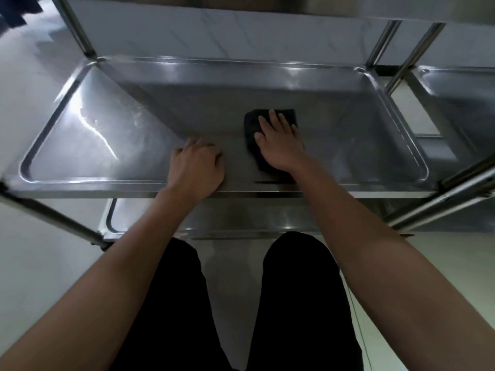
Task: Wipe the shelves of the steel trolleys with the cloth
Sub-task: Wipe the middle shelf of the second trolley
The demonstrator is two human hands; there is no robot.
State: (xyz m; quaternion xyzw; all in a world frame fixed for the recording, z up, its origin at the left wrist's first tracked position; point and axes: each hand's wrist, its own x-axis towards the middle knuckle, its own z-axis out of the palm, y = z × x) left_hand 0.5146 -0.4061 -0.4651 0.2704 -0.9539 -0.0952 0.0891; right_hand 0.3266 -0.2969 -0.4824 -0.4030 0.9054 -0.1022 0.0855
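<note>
A steel trolley's middle shelf [88,124] lies in front of me, a shallow tray with a raised rim. A dark cloth [253,124] lies flat on it, right of centre. My right hand [278,141] presses on the cloth with its fingers spread and straight. My left hand [197,167] rests on the shelf by the front rim, a little left of the cloth, with its fingers bent and nothing in them.
A lower shelf [241,218] shows beneath the front rim. A second trolley [460,103] stands close on the right, its steel posts [417,49] rising between the two. Another post [76,28] stands at the back left. My legs are below, on a pale tiled floor.
</note>
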